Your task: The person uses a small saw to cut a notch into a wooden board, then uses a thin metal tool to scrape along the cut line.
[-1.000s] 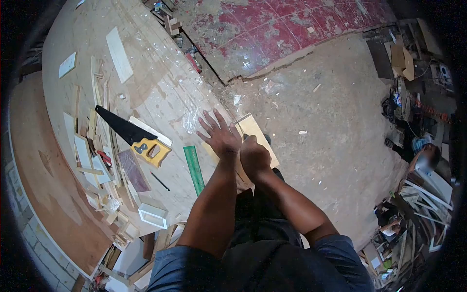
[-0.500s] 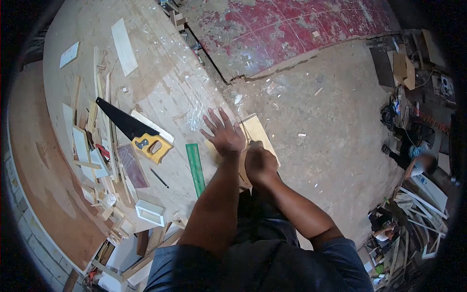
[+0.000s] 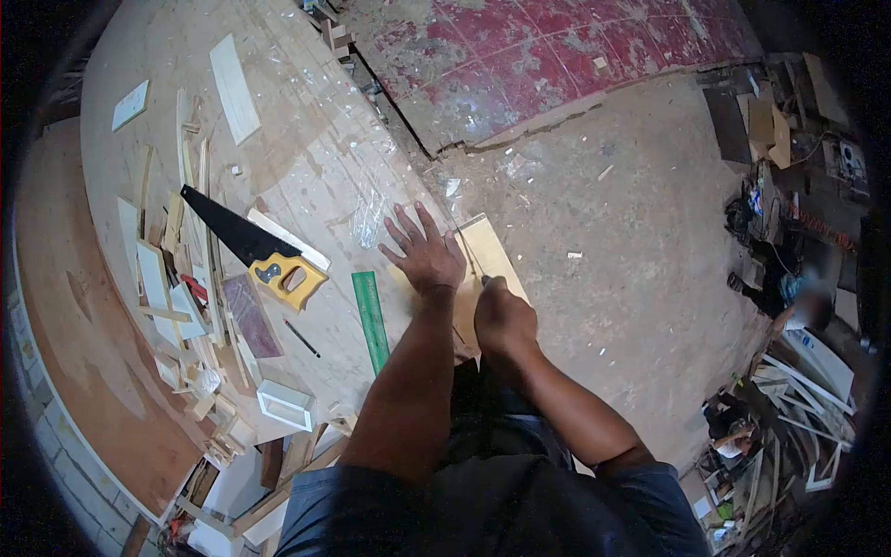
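A thin yellowish wooden board [image 3: 489, 252] lies at the edge of the plywood workbench [image 3: 306, 139], sticking out over the floor. My left hand [image 3: 425, 252] presses flat on it with fingers spread. My right hand [image 3: 502, 317] is closed around a small dark-tipped tool, maybe a knife or pencil, whose tip touches the board just right of my left hand. The tool's body is mostly hidden in my fist.
A green ruler [image 3: 371, 320] lies left of my arms. A hand saw with a yellow handle [image 3: 260, 252], a pencil [image 3: 303, 339], a small white frame [image 3: 286, 406] and several wood offcuts [image 3: 176, 278] crowd the bench's left part. A person [image 3: 794, 297] sits at the far right among clutter.
My right hand has drawn the tool back toward me along the board. My left hand stays pressed on the board.
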`<state>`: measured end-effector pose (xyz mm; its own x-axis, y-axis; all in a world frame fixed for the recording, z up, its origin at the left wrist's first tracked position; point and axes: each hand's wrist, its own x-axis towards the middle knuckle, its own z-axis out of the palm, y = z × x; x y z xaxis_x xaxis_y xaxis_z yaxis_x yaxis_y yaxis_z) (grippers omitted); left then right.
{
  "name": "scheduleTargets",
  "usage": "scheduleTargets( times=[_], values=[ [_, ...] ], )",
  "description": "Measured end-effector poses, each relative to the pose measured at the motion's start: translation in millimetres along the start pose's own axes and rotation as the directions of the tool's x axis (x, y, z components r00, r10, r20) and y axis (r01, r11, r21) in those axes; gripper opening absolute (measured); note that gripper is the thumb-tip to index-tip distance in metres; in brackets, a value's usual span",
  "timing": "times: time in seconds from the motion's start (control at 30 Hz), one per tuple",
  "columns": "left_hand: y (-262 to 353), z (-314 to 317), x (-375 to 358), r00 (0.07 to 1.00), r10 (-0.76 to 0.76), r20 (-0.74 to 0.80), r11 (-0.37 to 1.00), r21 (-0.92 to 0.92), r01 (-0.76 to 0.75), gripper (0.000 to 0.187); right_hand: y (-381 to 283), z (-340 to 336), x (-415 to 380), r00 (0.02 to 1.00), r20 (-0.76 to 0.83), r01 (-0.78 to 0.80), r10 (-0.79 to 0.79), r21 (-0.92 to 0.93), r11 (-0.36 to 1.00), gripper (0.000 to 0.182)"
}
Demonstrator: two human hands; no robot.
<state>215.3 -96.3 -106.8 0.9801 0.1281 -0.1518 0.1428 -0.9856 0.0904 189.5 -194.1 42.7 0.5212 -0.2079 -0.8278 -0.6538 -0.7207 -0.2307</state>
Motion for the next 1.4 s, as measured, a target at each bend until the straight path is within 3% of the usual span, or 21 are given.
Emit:
scheduleTargets(
  times=[0.1,0.2,0.23,0.33,0.4,0.43,0.5,0.53,0.63,0.67,0.7,0.77,0.8,0.87,1.0,1.07,1.17,1.2,1.27,1.37,1.4],
  values=[
    [-0.7,1.1,-6.5,0.999,-0.011,0.047,1.0,0.015,0.01,0.081,7.3,9.1,3.3,1.0,-0.005,-0.024,0.024,0.001,1.0,0.028],
    [0.8,0.4,-3.3,0.999,-0.019,0.047,0.999,0.029,0.018,0.082,10.3,38.2,47.1,0.975,-0.124,0.184,-0.186,-0.03,0.982,0.024],
    [0.6,0.6,-3.5,0.999,-0.016,0.037,0.999,0.032,0.015,0.082,13.4,38.7,41.7,0.975,-0.127,0.179,-0.18,-0.02,0.984,0.024],
    [0.7,0.7,-4.9,0.999,-0.013,0.047,1.0,-0.014,0.014,0.081,24.0,42.4,19.2,0.981,-0.173,0.098,-0.092,0.023,0.995,0.019],
    [0.6,1.5,-5.0,0.999,-0.009,0.046,1.0,-0.004,0.009,0.081,24.0,44.9,13.7,0.987,-0.093,-0.131,0.132,0.017,0.991,0.014],
    [1.4,1.7,-4.0,0.999,-0.007,0.033,1.0,0.002,0.007,0.081,19.4,39.3,13.3,0.986,-0.094,-0.134,0.135,0.02,0.991,0.014],
    [1.6,3.2,-3.7,1.0,-0.008,0.026,1.0,-0.005,0.008,0.082,1.4,25.8,14.6,0.984,0.025,0.175,-0.176,-0.316,0.933,0.017],
    [0.6,4.9,-3.2,1.0,-0.01,0.022,1.0,-0.012,0.01,0.083,-7.4,26.7,14.5,0.997,0.049,0.062,-0.053,-0.209,0.976,0.02],
    [-1.9,9.1,-6.0,1.0,0.019,-0.014,1.0,-0.022,-0.019,0.082,9.7,17.2,7.8,1.0,-0.016,-0.027,0.026,-0.099,0.995,0.019],
    [-2.6,10.0,-3.0,1.0,0.022,-0.016,1.0,-0.022,-0.022,0.082,30.4,35.6,6.1,0.999,-0.049,-0.003,0.007,0.085,0.996,0.017],
    [-3.3,9.9,-4.5,1.0,0.017,-0.003,1.0,-0.02,-0.017,0.082,29.7,36.7,3.5,0.999,-0.045,-0.012,0.016,0.088,0.996,0.017],
    [-0.4,8.9,-5.7,1.0,0.01,0.004,1.0,-0.027,-0.01,0.082,24.4,35.7,5.0,0.999,-0.032,0.001,-0.007,-0.186,0.983,0.019],
    [0.0,9.7,-5.1,1.0,0.004,0.007,0.999,-0.034,-0.004,0.081,23.5,39.6,14.8,0.999,-0.037,0.004,-0.011,-0.187,0.982,0.019],
    [-1.9,10.7,-4.6,1.0,0.001,0.005,0.999,-0.032,0.0,0.081,23.9,58.4,38.6,0.877,-0.368,0.275,-0.309,-0.144,0.951,0.015],
    [-2.0,12.1,-5.3,0.999,-0.019,0.032,1.0,0.009,0.018,0.079,26.2,63.9,42.6,0.851,-0.405,0.233,-0.334,-0.278,0.932,0.018],
    [-1.5,12.4,-6.7,0.999,-0.033,0.023,0.999,0.002,0.033,0.078,30.8,53.8,35.5,0.714,-0.447,0.279,-0.539,-0.524,0.805,0.025],
    [1.3,1.0,-4.3,0.994,-0.06,0.086,0.998,0.031,0.058,0.076,24.7,42.4,22.0,0.829,-0.305,0.294,-0.469,-0.474,0.83,0.031],
    [2.3,-2.5,-3.5,0.993,-0.056,0.103,0.998,0.044,0.051,0.076,25.2,39.8,14.7,0.824,-0.293,0.307,-0.485,-0.488,0.817,0.031],
    [3.7,-9.2,-2.0,0.988,-0.063,0.144,0.995,0.08,0.051,0.076,29.6,37.2,-3.8,0.888,-0.221,0.349,-0.404,-0.25,0.903,0.037],
    [2.4,-10.5,-1.9,0.983,-0.069,0.169,0.995,0.083,0.056,0.076,3.9,22.4,5.1,0.932,-0.145,0.276,-0.332,-0.309,0.91,0.037],
    [2.1,-11.5,-1.5,0.98,-0.077,0.182,0.996,0.062,0.066,0.076,1.3,22.1,20.0,0.9,-0.2,0.304,-0.388,-0.351,0.886,0.034]
  ],
)
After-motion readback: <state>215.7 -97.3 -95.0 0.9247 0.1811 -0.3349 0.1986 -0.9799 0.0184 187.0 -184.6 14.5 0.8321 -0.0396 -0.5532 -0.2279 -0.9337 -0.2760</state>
